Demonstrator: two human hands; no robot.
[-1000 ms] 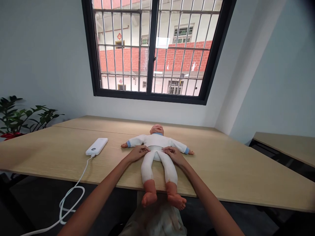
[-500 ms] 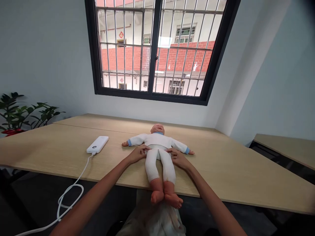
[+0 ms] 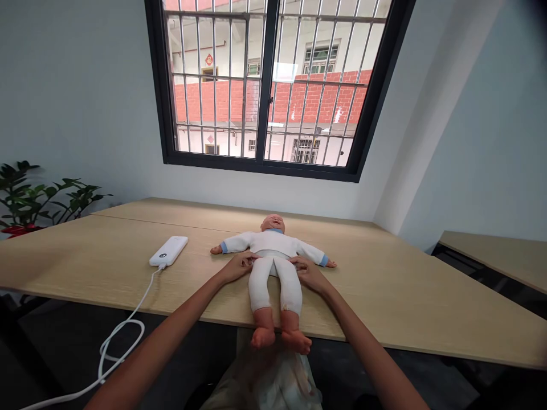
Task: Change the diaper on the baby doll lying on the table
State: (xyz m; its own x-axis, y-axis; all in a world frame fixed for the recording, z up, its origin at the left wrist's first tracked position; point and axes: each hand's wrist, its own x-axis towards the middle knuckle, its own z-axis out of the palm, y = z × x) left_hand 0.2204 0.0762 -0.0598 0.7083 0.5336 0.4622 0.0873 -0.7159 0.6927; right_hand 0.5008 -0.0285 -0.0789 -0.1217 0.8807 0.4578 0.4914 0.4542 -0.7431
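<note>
A baby doll point(image 3: 273, 245) lies on its back on the table, head away from me and arms spread wide. It wears a white top with blue cuffs and collar, and its white cloth legs point toward me, the reddish feet reaching over the front edge. At its left-side hip in my view, my left hand point(image 3: 238, 267) is closed, fingers bent against the waist. My right hand point(image 3: 308, 272) grips the opposite hip the same way. Pale cloth shows around the waist and between the thighs; the fingertips are partly hidden there.
A white power bank point(image 3: 169, 250) lies left on the wooden table point(image 3: 384, 285), its white cable point(image 3: 123, 326) hanging over the front edge. A potted plant point(image 3: 43, 196) stands far left. Behind the table is a barred window point(image 3: 260, 162); another table point(image 3: 499, 262) stands right.
The doll's legs have spread slightly apart, and its feet have shifted a little left and away from me. Both hands stay at the hips.
</note>
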